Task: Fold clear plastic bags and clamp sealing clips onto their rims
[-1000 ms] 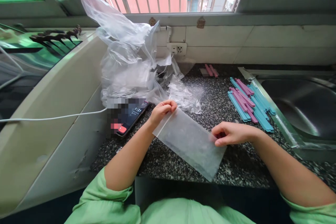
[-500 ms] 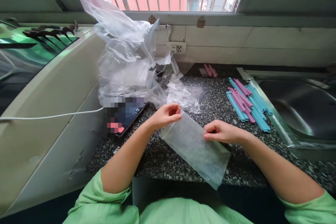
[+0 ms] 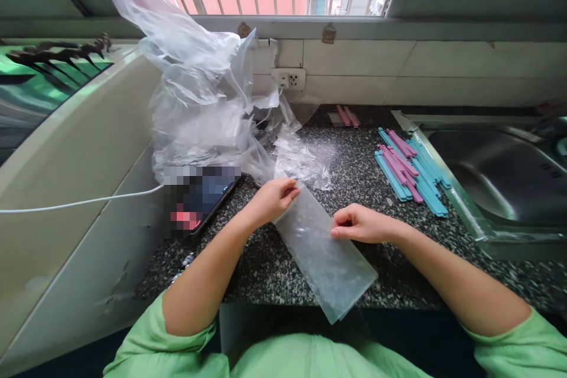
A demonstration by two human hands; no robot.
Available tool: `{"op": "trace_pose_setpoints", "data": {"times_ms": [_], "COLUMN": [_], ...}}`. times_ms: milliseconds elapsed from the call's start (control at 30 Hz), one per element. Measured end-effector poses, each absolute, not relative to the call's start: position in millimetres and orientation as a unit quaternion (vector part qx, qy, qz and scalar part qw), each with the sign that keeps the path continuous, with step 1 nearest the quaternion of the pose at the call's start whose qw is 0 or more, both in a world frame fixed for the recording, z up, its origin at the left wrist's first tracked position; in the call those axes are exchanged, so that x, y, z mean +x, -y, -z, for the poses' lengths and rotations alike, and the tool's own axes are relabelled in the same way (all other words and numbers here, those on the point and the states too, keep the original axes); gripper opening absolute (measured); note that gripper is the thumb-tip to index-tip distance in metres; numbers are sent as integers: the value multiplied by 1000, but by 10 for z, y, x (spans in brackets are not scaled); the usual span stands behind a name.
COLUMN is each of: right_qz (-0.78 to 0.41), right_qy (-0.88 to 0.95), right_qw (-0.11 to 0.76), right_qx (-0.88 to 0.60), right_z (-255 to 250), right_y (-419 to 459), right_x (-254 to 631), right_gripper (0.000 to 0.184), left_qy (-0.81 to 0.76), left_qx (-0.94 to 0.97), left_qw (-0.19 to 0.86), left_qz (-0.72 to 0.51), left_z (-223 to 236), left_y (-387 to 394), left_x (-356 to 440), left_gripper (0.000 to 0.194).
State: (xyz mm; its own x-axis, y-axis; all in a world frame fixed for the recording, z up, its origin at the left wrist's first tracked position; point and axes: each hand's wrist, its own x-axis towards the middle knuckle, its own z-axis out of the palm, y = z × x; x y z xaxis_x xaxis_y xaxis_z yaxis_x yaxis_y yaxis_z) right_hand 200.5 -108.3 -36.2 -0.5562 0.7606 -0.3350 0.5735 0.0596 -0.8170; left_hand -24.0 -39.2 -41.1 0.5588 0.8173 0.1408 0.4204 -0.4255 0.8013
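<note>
A small clear plastic bag (image 3: 325,257) lies slanted on the speckled dark countertop (image 3: 390,260), its lower end past the front edge. My left hand (image 3: 272,198) pinches the bag's upper left corner with closed fingers. My right hand (image 3: 361,224) pinches the bag's upper right edge, fingers curled together. Both forearms reach in from green sleeves at the bottom.
A heap of crumpled clear plastic bags (image 3: 199,100) stands at the back left, with a smaller pile (image 3: 301,162) beside it. A phone (image 3: 201,198) on a white cable (image 3: 80,204) lies left. Blue and pink sticks (image 3: 407,168) lie right, by a steel sink (image 3: 500,177). Two pink sticks (image 3: 345,116) lie by the wall.
Both hands have drawn closer together along the bag's top edge, the right hand sliding left. The bag has swung steeper and now lies nearer the counter's front edge.
</note>
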Motion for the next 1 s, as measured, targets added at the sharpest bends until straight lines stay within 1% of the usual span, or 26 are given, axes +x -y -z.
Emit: {"op": "trace_pose_setpoints", "data": {"times_ms": [133,200,367,467,533,567,633,700,733,867,1000], "right_qz": [-490,-479,-483,-471,-465,-468,-487,-503,-505,-484,-472], "right_qy": [674,664,667,652,639,638,647,654,651,620,609], "right_qw": [197,223,220,260,280,277,243,217,221,295,332], "right_qx": [-517,-529,-522,-535,-544,-545,-534,-522,-522,-543,-544], "right_z": [381,402,427,399,374,364,355,360,366,388,379], "right_y": [1057,1048,1055,1058,1057,1055,1050,1038,1030,996,1000], "right_x": [1919,1883,1882,1933,1968,1983,2001,2005,2003,1989,1986], "right_gripper": [32,29,26,29,30,29,28,28,29,34,33], "left_qy": [-367,-366,-349,-350,-368,-378,-394,-396,-393,-366,-357], "left_qx": [816,813,797,774,743,723,692,687,691,704,703], "left_qw": [379,388,460,508,530,537,542,539,537,549,560], "left_qz": [-237,-232,-177,-144,-181,-213,-269,-285,-281,-262,-255], "left_z": [428,426,387,365,366,368,374,372,370,359,374], "left_y": [457,485,468,402,363,352,350,374,393,471,496], "left_x": [-168,-144,-192,-265,-287,-286,-263,-227,-209,-157,-134], "left_gripper": [21,20,17,21,23,23,21,18,17,14,15]}}
